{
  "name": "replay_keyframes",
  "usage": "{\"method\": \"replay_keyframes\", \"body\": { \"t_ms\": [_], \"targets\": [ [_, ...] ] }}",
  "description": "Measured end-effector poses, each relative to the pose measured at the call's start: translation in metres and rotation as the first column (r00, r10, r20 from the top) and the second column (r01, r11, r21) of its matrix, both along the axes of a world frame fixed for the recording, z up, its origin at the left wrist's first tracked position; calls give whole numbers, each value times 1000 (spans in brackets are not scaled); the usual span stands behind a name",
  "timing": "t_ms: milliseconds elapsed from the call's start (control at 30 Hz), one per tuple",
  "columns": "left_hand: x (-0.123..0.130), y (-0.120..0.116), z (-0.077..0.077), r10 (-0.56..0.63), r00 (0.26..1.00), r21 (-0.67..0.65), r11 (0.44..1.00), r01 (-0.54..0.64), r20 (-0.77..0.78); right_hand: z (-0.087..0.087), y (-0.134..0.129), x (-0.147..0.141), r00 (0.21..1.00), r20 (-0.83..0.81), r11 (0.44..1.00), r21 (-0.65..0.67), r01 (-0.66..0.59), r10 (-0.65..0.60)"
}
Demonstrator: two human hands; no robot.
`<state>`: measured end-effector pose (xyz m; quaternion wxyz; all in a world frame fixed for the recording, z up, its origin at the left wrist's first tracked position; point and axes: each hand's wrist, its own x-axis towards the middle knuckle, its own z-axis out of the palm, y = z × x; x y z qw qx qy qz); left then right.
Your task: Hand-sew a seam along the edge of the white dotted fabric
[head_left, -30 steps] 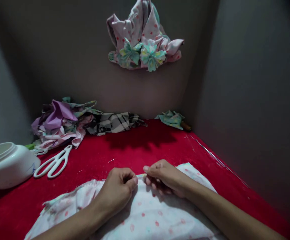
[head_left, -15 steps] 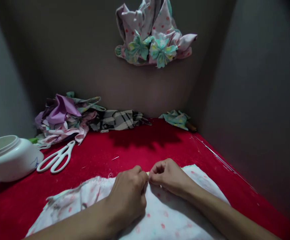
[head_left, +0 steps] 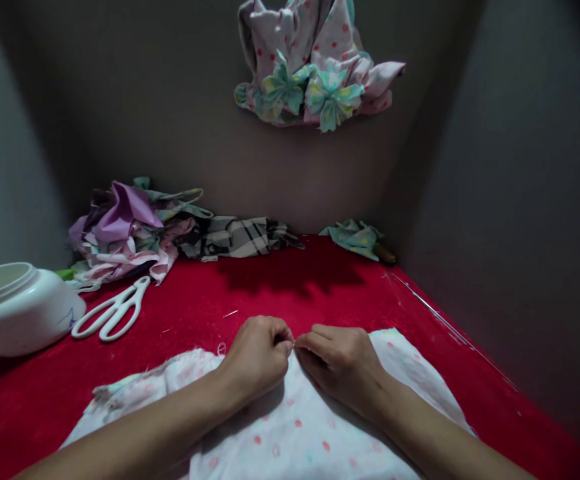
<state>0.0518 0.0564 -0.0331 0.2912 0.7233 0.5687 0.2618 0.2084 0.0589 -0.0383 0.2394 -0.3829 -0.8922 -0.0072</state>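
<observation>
My camera sits on my head, facing forward and down. It looks closely at my left hand [head_left: 256, 353] and right hand [head_left: 343, 373] at 6 o'clock, then across the red-covered table [head_left: 290, 283] to the grey wall [head_left: 170, 133] at 12 o'clock.

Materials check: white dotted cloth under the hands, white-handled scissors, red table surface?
The white cloth with pink dots looks like thin woven cotton: soft folds, frayed edge. The white scissor handles look like moulded plastic, smooth with a slight sheen. The red table surface looks like matte felt or velvety fabric, with a soft nap, though the exact cloth is unclear.
</observation>
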Motion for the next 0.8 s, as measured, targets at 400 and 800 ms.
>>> {"method": "replay_keyframes", "body": {
  "t_ms": [400,800],
  "targets": [
    [5,-4,5,-49,997,-55,997,53,64,-8,-3,-2,999,-11,971,236,38,-37],
    [1,-2,-1,-94,956,-186,971,149,276,-4,-1,-2,996,-82,997,-66,38,-43]
  ]
}}
